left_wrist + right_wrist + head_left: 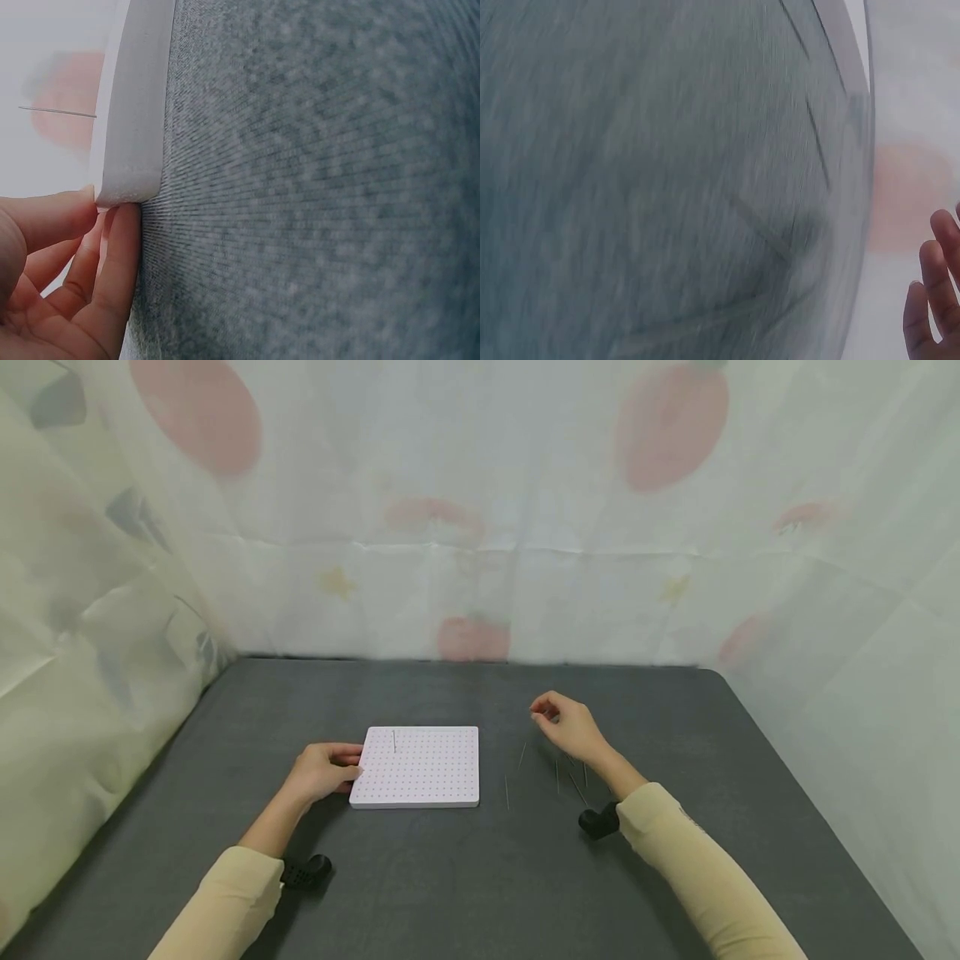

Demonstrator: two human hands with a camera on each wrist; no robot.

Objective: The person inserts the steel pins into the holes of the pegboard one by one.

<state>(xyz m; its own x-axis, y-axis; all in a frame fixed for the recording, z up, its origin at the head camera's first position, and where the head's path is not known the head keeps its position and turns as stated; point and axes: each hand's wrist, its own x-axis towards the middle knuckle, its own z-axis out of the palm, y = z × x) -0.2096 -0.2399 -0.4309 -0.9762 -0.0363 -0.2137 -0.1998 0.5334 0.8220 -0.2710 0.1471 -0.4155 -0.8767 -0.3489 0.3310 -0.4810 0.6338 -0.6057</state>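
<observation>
"What's lying where?"

"A grainy dark tabletop (450,893) is bearing a smooth white board (427,777), round-cornered, dotted in rows."

"The hands?"

"The left hand (321,772) is pinching its left edge; the right hand (572,727) is hovering, fingers curved, whether pinching anything I can't tell."

"Anything thinner?"

"Straight, needle-like pins (507,793) are lying right of the board; one pin (394,742) is standing in it."
</observation>
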